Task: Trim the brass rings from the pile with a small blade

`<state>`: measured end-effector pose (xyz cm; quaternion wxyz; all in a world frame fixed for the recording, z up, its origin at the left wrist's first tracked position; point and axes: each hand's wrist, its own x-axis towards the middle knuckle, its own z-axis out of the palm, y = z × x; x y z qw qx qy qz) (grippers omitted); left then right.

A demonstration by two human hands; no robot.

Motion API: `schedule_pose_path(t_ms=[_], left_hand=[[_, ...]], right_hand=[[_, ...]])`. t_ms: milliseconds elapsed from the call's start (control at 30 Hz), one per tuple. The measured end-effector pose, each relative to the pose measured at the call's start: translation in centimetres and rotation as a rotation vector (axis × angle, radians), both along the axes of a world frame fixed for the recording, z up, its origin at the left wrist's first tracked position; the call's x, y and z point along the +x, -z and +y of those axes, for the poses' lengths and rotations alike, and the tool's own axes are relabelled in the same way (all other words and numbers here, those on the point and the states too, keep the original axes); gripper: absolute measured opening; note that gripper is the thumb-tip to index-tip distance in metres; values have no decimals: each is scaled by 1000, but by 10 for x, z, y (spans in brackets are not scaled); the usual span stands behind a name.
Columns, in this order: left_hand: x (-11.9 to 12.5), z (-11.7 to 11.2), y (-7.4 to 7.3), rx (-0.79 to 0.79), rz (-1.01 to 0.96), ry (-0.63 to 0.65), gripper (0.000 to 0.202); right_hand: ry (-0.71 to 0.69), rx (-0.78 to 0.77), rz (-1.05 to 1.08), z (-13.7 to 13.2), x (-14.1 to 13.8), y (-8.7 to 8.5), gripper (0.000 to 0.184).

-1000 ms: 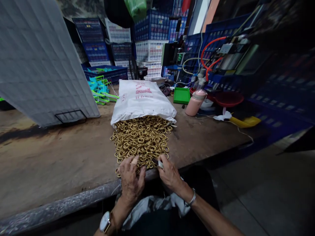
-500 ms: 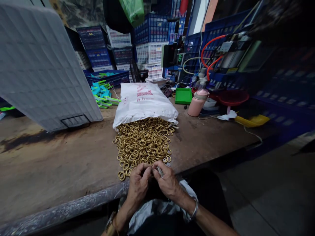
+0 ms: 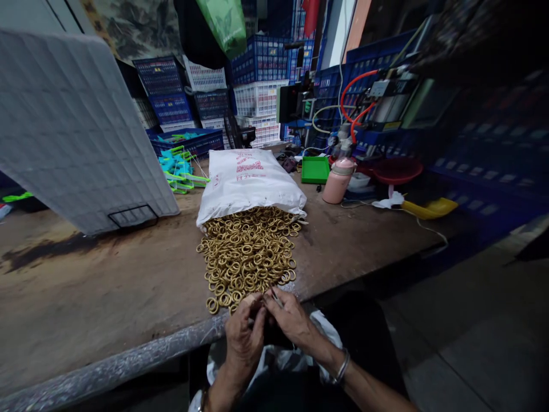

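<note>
Close two-handed work seems to be in hand at the near edge of the desk (image 3: 141, 286): a small piece, perhaps one of the brass-coloured rings (image 3: 246, 252), is apparently being worked with a thin tool (image 3: 277, 298). What lies between the fingertips is dark and partly covered by the fingers, so it cannot be told for certain whether a ring is held there. The loose rings are heaped on the desk, spilled from the mouth of a white sack (image 3: 253, 186) and spread almost to the front edge, just beyond the fingers.

For the next move, a firm hold by the left hand (image 3: 244, 332) and a small, controlled motion of the tool would be called for, with its tip directed clear of the opposite thumb.

The left hand is bent inward, its fingers curled and its thumb raised towards them; whether anything is pinched cannot be told. The right hand (image 3: 291, 317) is closed around the tool, which is pointed up and forward past the index finger. Both hands are brought together at the fingertips, and the forearms are angled in from either side, above pale sheeting (image 3: 323, 329). A bracelet (image 3: 342, 366) is worn on the right wrist.
</note>
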<state>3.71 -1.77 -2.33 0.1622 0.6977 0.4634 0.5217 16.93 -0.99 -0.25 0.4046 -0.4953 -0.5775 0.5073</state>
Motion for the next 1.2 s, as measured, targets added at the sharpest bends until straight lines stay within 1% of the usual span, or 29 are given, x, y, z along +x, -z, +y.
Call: schedule_pose_path(t_ms=[33, 100, 200, 333, 433, 533, 633, 700, 767, 800, 867, 933, 967, 1067, 1200], left_hand=[[0, 0, 1, -3, 9, 1, 24], [0, -1, 0, -65, 0, 6, 25], [-1, -2, -6, -216, -38, 44, 18], [2, -3, -12, -383, -124, 107, 14], [7, -3, -16, -576, -283, 170, 17], [11, -5, -20, -808, -490, 301, 24], [12, -6, -24, -957, -619, 423, 26], [11, -6, -24, -996, -680, 441, 26], [12, -6, -22, -1005, -732, 419, 25], [12, -6, -21, -1001, -749, 408, 24], [13, -6, -19, -984, -758, 404, 23], [13, -6, -17, -963, -748, 412, 22], [14, -6, -17, -956, -739, 413, 22], [14, -6, -15, -943, -692, 402, 22], [14, -6, -17, -949, -624, 358, 25]], right_hand=[[3, -11, 7, -1, 0, -1, 29], [38, -13, -7, -1, 1, -2, 26], [95, 24, -83, 0, 1, -4, 25], [114, 58, -161, 1, 3, -3, 27], [121, 44, -176, 1, 4, -2, 25], [112, 23, -174, 2, 5, -4, 23], [91, 5, -144, 4, 7, -5, 22], [108, -5, -145, 5, 10, -4, 22], [128, 30, -221, 5, 14, -2, 19], [109, 63, -282, 5, 16, -1, 16], [9, 137, -411, 2, 21, 0, 13], [-105, 165, -521, -2, 23, -2, 19], [-137, 166, -567, -3, 24, -4, 21], [-178, 171, -661, -5, 23, -8, 22], [-210, 187, -723, -4, 21, -9, 20]])
